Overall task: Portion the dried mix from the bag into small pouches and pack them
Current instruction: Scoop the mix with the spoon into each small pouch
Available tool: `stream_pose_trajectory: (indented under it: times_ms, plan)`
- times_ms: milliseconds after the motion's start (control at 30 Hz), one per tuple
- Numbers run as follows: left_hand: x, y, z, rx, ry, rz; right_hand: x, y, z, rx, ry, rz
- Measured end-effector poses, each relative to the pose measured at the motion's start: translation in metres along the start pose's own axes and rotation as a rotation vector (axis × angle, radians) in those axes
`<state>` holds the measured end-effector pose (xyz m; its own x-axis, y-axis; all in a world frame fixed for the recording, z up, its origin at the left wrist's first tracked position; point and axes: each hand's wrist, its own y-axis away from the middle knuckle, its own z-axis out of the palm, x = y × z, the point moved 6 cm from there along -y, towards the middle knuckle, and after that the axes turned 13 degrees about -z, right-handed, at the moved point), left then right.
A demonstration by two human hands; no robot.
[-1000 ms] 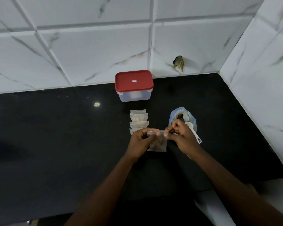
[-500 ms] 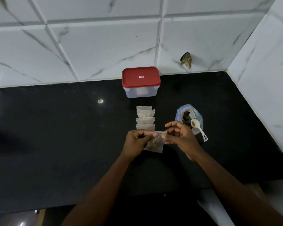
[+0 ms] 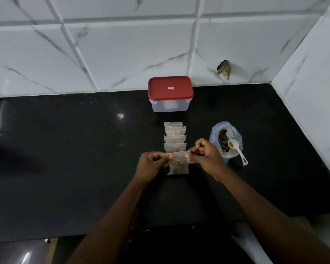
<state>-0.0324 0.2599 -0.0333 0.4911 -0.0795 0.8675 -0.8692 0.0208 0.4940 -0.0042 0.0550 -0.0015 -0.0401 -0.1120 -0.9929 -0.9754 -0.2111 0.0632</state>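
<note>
A small clear pouch with brown dried mix in it hangs over the black counter. My left hand pinches its top left corner, and my right hand pinches its top right corner. Just beyond it lies a row of several filled pouches, overlapping one another. To the right stands the open plastic bag of dark dried mix. A white spoon with a little mix in its bowl rests across the bag's mouth.
A clear box with a red lid stands shut at the back by the tiled wall. White marble tiles close off the back and the right side. The black counter ends at a front edge near my forearms.
My hands have stayed on the pouch's top edge, and my right fingers have slid along it toward the right corner. The camera view shifted slightly, and the spoon is now uncovered.
</note>
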Motion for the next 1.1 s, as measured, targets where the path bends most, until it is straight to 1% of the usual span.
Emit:
stream_pose_trajectory:
  times_ms: [233, 400, 533, 667, 767, 933, 1033, 1100]
  plan:
    - [-0.001, -0.013, -0.004, 0.05, -0.013, -0.028, 0.006, -0.008, 0.001, 0.063, 0.019, 0.017]
    - [0.005, -0.018, -0.006, 0.096, -0.068, -0.046, 0.007, -0.015, 0.002, 0.102, 0.066, 0.015]
    - [0.01, -0.019, -0.009, 0.159, -0.056, -0.019, 0.009, -0.016, 0.002, 0.116, 0.107, 0.019]
    - [0.014, -0.019, -0.014, 0.196, -0.131, 0.011, 0.008, -0.016, -0.001, 0.101, 0.137, -0.005]
    - [0.015, -0.017, -0.015, 0.215, -0.14, 0.02, 0.006, -0.016, -0.006, 0.112, 0.158, -0.022]
    - [0.027, -0.008, -0.012, 0.292, -0.229, 0.107, 0.002, -0.015, -0.009, 0.12, 0.183, -0.035]
    - [0.041, -0.004, -0.005, 0.338, -0.313, 0.224, -0.006, -0.012, -0.018, 0.154, 0.285, -0.098]
    - [0.052, -0.001, 0.004, 0.334, -0.39, 0.302, -0.014, -0.009, -0.028, 0.177, 0.355, -0.142]
